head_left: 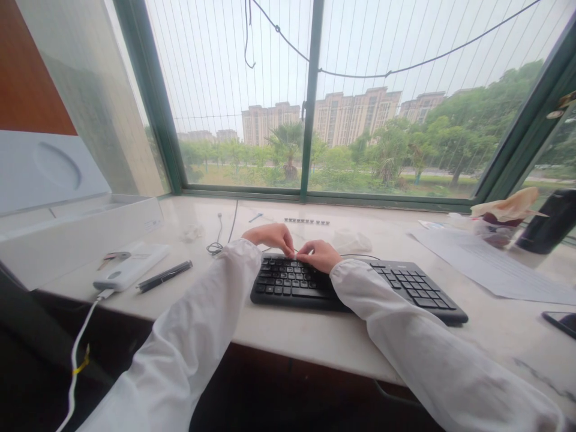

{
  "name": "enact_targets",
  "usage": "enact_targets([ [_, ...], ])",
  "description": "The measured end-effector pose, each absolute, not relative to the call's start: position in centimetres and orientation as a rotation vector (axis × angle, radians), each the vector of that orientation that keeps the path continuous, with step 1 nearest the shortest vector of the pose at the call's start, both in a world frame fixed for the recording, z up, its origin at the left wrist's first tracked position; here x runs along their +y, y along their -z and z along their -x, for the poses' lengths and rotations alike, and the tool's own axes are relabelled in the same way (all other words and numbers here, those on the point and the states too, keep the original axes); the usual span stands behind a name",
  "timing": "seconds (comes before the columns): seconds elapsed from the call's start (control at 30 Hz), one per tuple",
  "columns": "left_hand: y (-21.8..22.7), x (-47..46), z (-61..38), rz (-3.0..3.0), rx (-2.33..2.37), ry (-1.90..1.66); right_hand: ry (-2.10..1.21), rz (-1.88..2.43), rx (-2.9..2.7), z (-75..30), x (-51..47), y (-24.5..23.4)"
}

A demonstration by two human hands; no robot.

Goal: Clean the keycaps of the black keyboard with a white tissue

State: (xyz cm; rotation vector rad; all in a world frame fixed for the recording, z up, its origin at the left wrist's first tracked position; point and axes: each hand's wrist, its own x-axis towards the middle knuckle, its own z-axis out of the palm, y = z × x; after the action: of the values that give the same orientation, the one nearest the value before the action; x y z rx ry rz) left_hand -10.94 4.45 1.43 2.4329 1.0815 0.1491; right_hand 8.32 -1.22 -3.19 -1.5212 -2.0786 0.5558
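Observation:
A black keyboard (pixel 315 293) lies on the white sill-like tabletop. My left hand (pixel 275 236) bends over its top rows, thumb and fingers pinched together. My right hand (pixel 320 255) meets it there, also pinched, covering keys near the middle. Whatever sits between the fingertips is too small to make out. Several keys left of centre look paler, with light squares on them. Behind the keyboard stretches a straight row of small dark pieces (pixel 306 221), resembling keycaps. A clear crumpled plastic bag (pixel 353 241) rests beyond my right hand.
To the left are a black pen (pixel 164 276), a white power bank (pixel 130 267) with a cable, and an open white box (pixel 81 231). Papers (pixel 490 264), a black bottle (pixel 548 222) and a phone (pixel 561 321) lie right. A window (pixel 310 120) stands behind.

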Motion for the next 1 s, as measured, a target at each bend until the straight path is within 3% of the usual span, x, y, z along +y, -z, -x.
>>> enact_targets([
  [0.27, -0.4, 6.4, 12.0, -2.485, 1.505, -0.556, 0.243, 1.784, -1.971, -12.8, -0.9, 1.3],
  [0.4, 0.6, 6.8, 12.4, -2.434, 1.873, -0.600, 0.445, 2.051, -1.802, -16.5, 0.0, 0.6],
  [0.67, 1.3, 7.2, 13.2, -2.397, 2.139, -0.483, 0.239, 2.493, -1.684, -20.7, 1.0, 1.2],
  [1.0, 1.9, 7.8, 13.3, -2.472, 2.211, -0.390, 0.236, 2.248, -1.876, -18.3, 0.7, 1.1],
])
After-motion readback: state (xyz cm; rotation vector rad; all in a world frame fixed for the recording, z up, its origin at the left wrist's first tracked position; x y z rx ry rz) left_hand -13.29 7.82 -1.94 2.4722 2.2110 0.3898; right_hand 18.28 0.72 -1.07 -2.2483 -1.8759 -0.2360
